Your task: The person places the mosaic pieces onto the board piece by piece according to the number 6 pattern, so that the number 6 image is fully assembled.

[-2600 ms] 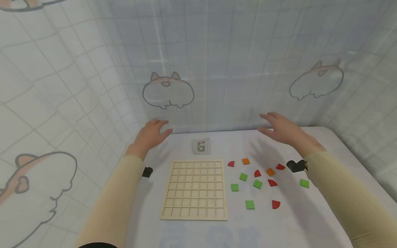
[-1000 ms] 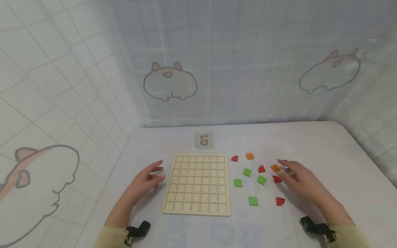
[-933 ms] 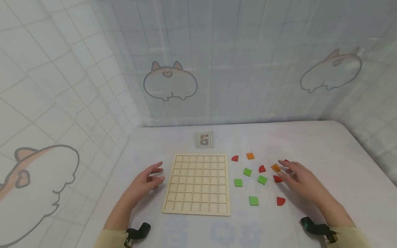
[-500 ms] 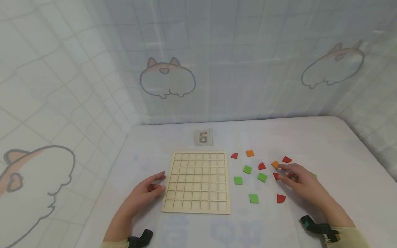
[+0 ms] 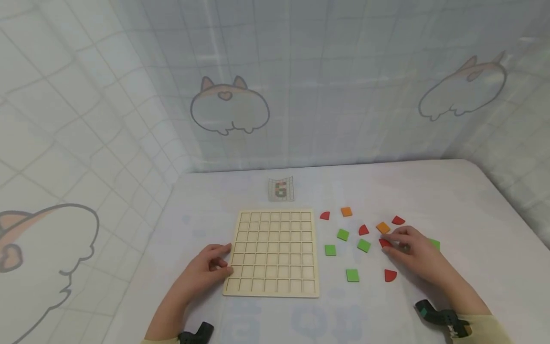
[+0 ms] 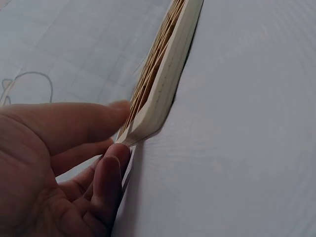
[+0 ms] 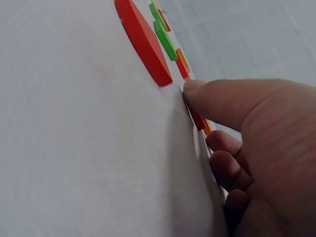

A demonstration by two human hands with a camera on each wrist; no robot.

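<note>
Touching a gridded tray (image 5: 271, 247) with left hand (image 5: 204, 267), tiles (image 5: 352, 275) lying outside

Soft, even, cool light fills the head view, leaving the white table (image 5: 451, 205) bright and the curtain (image 5: 309, 95) at twelve o'clock greyer. Pale glare streaks the cloth at eleven and two o'clock. Diffuse shadows spread beneath the left hand (image 5: 208, 267) at seven o'clock and the right hand (image 5: 412, 251) at four. The printed animal (image 5: 47, 267) at eight o'clock looks stretched by wide-angle distortion, and the small card's (image 5: 281, 189) pattern is soft. The left wrist view is dimmer and bluish, with a thin dark shadow edging the board (image 6: 169, 84). In the right wrist view, a blurred shadow darkens towards five o'clock.
</note>
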